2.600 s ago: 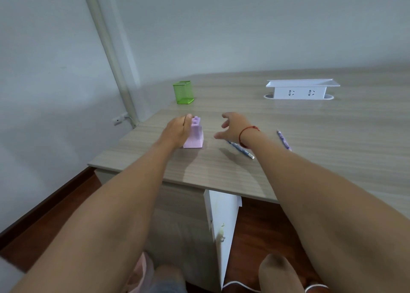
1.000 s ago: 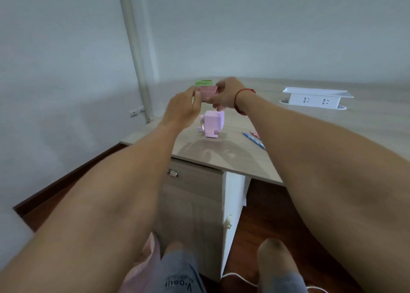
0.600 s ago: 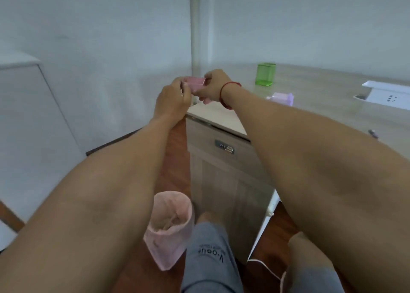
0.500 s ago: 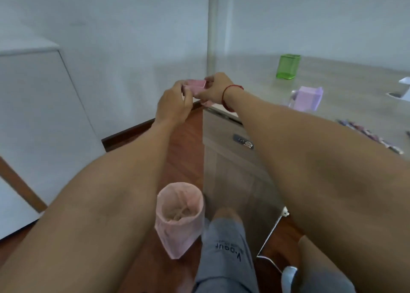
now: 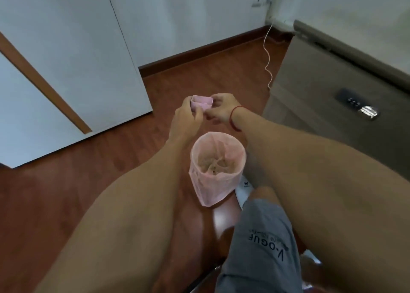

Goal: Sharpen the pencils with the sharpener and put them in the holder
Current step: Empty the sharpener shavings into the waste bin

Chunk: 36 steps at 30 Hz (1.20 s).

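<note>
A small pink shavings tray (image 5: pixel 201 102) from the sharpener is held between both hands, open side up. My left hand (image 5: pixel 186 117) grips its left end and my right hand (image 5: pixel 219 108) grips its right end. The tray hangs over the wooden floor just beyond a pink-lined waste bin (image 5: pixel 218 166). The sharpener body, the pencils and the green holder are out of view.
The desk's drawer unit (image 5: pixel 332 106) with a metal handle stands at the right. A white cabinet (image 5: pixel 66 70) is at the left. A white cable (image 5: pixel 267 55) runs down by the wall. My knee in grey shorts (image 5: pixel 261 244) is below the bin.
Both hands lifted the pink tray off the sharpener on the desk and carried it left and down. The view swung from the desk top to the floor and the waste bin.
</note>
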Available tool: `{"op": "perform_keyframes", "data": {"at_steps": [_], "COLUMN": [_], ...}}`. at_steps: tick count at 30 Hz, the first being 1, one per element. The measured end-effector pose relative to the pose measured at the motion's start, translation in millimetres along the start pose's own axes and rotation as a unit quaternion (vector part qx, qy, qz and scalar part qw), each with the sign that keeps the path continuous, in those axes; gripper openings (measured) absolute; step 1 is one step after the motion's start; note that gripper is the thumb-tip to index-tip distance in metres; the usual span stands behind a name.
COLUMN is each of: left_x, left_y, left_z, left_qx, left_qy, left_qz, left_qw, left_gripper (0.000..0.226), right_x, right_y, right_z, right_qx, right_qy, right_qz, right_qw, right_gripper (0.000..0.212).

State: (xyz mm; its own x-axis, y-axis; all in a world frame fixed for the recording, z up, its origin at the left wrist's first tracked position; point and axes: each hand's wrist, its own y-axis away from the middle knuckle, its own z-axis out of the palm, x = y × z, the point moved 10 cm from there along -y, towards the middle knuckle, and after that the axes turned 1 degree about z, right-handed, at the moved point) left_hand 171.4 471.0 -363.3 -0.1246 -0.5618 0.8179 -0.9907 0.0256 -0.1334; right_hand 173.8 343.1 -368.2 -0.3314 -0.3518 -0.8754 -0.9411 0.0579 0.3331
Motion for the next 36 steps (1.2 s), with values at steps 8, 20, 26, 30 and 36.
{"op": "perform_keyframes", "data": {"at_steps": [8,20,26,30,36], "left_x": [-85,-180,-188,-187,-194], "left_y": [7,10,3,7,10], "left_z": [82,158,167,172,178], "left_qx": [-0.071,-0.125,-0.073,-0.066,-0.031], "left_qy": [0.028,0.083,0.137,0.149,0.181], "left_qz": [-0.105,-0.289,-0.400,-0.459,-0.514], "left_qw": [0.992,0.945,0.903,0.873,0.838], "left_gripper": [0.043,0.041,0.048,0.057,0.075], "right_x": [120,210,227,231,227], "right_y": [-54,-83,-88,-89,-90], "right_z": [34,39,31,25,18], "right_qx": [-0.074,-0.057,0.022,0.012,0.082], "right_qy": [0.067,0.019,-0.006,-0.046,-0.057], "right_qz": [0.088,0.217,0.321,0.343,0.352], "right_qw": [0.991,0.974,0.947,0.938,0.931], "right_gripper": [0.039,0.050,0.064,0.051,0.084]}}
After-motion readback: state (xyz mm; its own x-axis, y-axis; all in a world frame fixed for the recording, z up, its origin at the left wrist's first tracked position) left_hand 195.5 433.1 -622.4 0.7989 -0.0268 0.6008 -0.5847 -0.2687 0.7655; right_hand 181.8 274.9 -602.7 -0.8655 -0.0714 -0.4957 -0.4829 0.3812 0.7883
